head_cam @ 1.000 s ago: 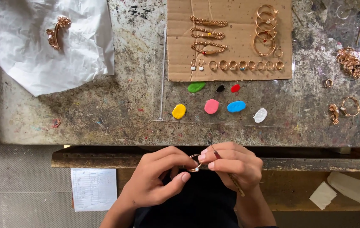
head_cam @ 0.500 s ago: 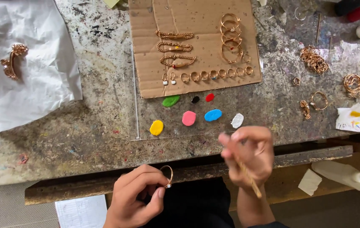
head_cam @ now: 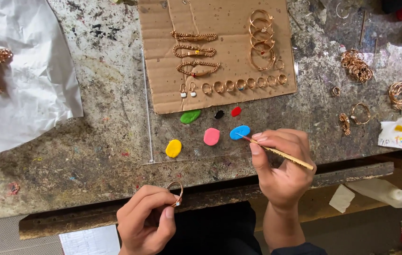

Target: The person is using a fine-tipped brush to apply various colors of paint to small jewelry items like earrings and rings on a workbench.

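a small gold ring (head_cam: 176, 191) is pinched at the near edge of the worktop (head_cam: 92, 156) by the left hand (head_cam: 146, 222), its grip closed on the band between thumb and fingertips, with the ring's small setting turned down toward the thumb. a thin wooden stick (head_cam: 281, 154) is held pen-fashion in the right hand (head_cam: 283, 167), the grip clamped on its middle, and its tip is touched to the blue paint blob (head_cam: 239, 132). pink (head_cam: 211, 137), yellow (head_cam: 173, 148), green (head_cam: 190, 116), black (head_cam: 219, 114) and red (head_cam: 236, 111) blobs lie just beside it on a clear sheet. farther off, a cardboard piece (head_cam: 163, 28) carries chains, hoops and a row of rings. the ring is judged light, stiff and smooth, so likely to slip or spin; it is best taken by the sides of the band, away from the setting. the stick is judged light and slender, best held near the tip for control.
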